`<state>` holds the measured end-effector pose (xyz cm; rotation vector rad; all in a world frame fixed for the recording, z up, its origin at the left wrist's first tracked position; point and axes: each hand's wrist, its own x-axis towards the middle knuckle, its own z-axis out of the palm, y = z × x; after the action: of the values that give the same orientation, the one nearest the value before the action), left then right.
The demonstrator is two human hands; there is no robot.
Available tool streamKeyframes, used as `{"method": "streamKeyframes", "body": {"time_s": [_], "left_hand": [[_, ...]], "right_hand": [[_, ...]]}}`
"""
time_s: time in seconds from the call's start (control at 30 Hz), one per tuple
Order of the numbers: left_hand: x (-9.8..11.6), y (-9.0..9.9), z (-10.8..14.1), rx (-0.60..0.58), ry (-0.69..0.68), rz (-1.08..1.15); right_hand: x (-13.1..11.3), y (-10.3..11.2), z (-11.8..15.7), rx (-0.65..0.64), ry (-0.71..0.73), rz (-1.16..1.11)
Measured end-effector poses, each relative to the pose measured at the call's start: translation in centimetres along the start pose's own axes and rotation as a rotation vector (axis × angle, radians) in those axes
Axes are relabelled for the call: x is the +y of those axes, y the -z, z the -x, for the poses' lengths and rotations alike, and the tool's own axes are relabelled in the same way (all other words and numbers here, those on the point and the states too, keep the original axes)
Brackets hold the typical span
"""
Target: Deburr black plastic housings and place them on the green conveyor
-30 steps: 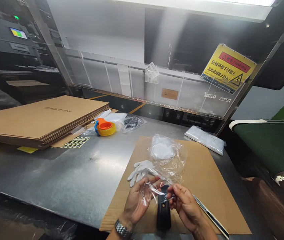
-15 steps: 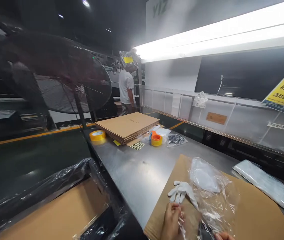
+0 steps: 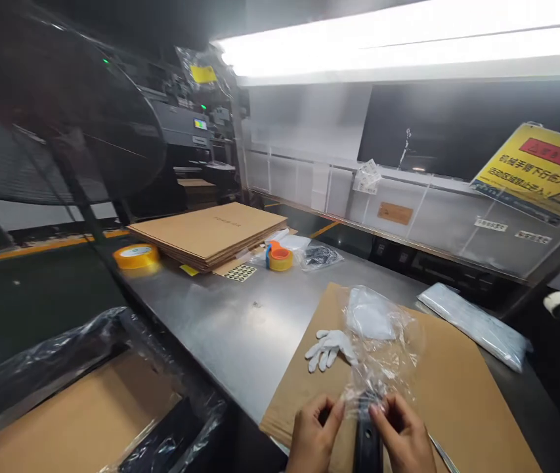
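At the bottom of the head view, my left hand (image 3: 316,430) pinches the edge of a clear plastic bag (image 3: 392,358). Opposite it, my right hand (image 3: 402,427) pinches the same bag, with the thumb by a dark, long object (image 3: 368,437). That object lies between my hands, its upper end under the plastic. A white glove (image 3: 329,349) rests on the brown cardboard (image 3: 457,387), just beyond my left hand. Something white in clear wrapping (image 3: 371,314) lies farther up on the cardboard.
Flat cardboard sheets (image 3: 211,230) are stacked at the table's far end. Beside them are yellow tape (image 3: 136,256), a tape dispenser (image 3: 280,257) and a bagged dark item (image 3: 320,256). A plastic-wrapped pack (image 3: 474,322) lies right. A plastic-lined box (image 3: 77,407) stands left.
The view has turned right. Both hands have come up into fuller view at the bag, and the dark object between them shows more. The person in the background is out of sight.
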<state>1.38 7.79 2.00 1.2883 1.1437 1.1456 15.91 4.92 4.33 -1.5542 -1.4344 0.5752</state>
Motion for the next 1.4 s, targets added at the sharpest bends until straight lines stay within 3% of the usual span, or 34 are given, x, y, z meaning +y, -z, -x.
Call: {"method": "streamKeyframes", "body": {"time_s": [0.07,0.2,0.3,0.4,0.57,0.73,0.9,1.0,1.1,1.23,1.4], "left_hand": [[-0.1,0.2,0.2,0.042,-0.124,-0.114],[0.1,-0.3,0.5,0.179,-0.728,-0.579],[0.1,-0.4,-0.2,0.188,-0.869,-0.691],[-0.8,0.0,-1.2,0.183,-0.837,-0.722],[-3.3,0.7,-1.5,0.143,-0.739,-0.79],[-4.7,0.8,-0.8,0.042,-0.592,-0.837],[-4.3,0.5,-0.8,-0.045,-0.418,-0.813],[-3.2,0.3,-0.7,-0.17,-0.353,-0.736],[-2.3,0.5,-0.7,-0.317,-0.32,-0.648],[-2.0,1.0,-0.6,-0.395,-0.303,-0.617],[-2.4,0.9,0.7,-0.386,-0.371,-0.657]], "right_hand": [[-0.9,0.3,0.0,-0.009,0.096,0.139],[-2.1,-0.3,0.5,-0.072,0.186,0.266],[-2.2,-0.4,0.9,-0.09,0.211,0.335],[-1.4,0.3,1.3,-0.078,0.174,0.394],[2.5,0.7,3.4,0.035,-0.058,0.569],[5.4,0.7,6.6,0.008,-0.189,0.582],[5.1,1.6,9.6,-0.053,-0.223,0.359],[4.6,1.3,10.8,-0.217,-0.269,0.079],[4.7,0.9,11.1,-0.314,-0.327,-0.032],[5.4,1.0,11.2,-0.26,-0.395,-0.012],[5.2,1.5,11.4,-0.141,-0.381,0.139]]}}
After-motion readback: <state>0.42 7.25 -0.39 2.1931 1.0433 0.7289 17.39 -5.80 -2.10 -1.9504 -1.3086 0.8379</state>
